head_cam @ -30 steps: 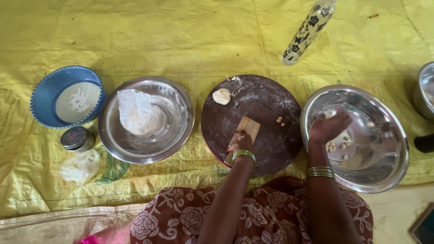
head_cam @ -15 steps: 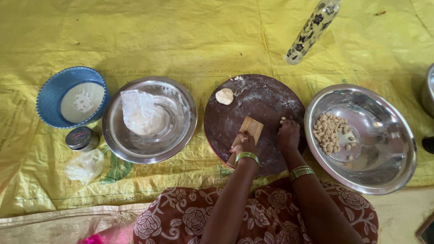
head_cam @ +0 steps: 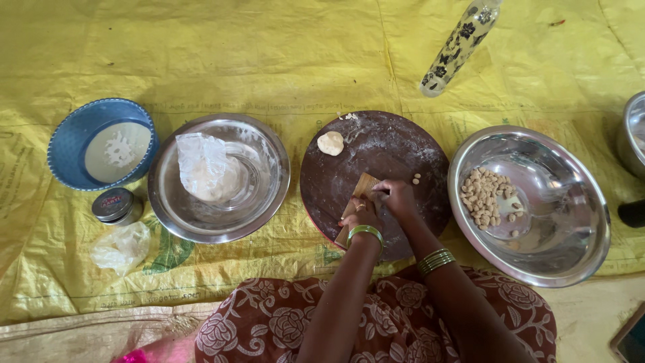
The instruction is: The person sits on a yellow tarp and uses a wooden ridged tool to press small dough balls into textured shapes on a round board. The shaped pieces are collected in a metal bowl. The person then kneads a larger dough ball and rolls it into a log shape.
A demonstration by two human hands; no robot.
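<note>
Hands meet over a small ribbed wooden paddle (head_cam: pixel 361 196) that lies tilted on the near part of a round, flour-dusted brown board (head_cam: pixel 403 154). The left hand (head_cam: pixel 359 214) holds the paddle from below, its grip closed around the lower end. The right hand (head_cam: pixel 398 199) sits just beside it with fingertips pinched on the paddle's upper face; what lies under them is hidden, though it looks like a tiny bit of dough being pressed against the ridges. By my judgement the step in hand is shaping one small piece on the paddle.

Two small shaped pieces (head_cam: pixel 416 179) lie on the board just beyond the right hand, and a ball of dough (head_cam: pixel 330 142) rests near the board's far left edge. To the right, a wide steel bowl (head_cam: pixel 571 202) holds a heap of finished pale pieces (head_cam: pixel 485 195). To the left, another steel bowl (head_cam: pixel 269 168) holds a lump covered by thin clear plastic (head_cam: pixel 201 165). Farther left stand a blue sieve (head_cam: pixel 70 144) and a small round tin (head_cam: pixel 114 205), with a crumpled plastic bag (head_cam: pixel 121 247) near them. A patterned rolling pin (head_cam: pixel 460 44) lies well beyond the board on the yellow mat (head_cam: pixel 201 54).

The next move likely calls for light, even thumb pressure along the ridges, with the left hand keeping the paddle steady.
</note>
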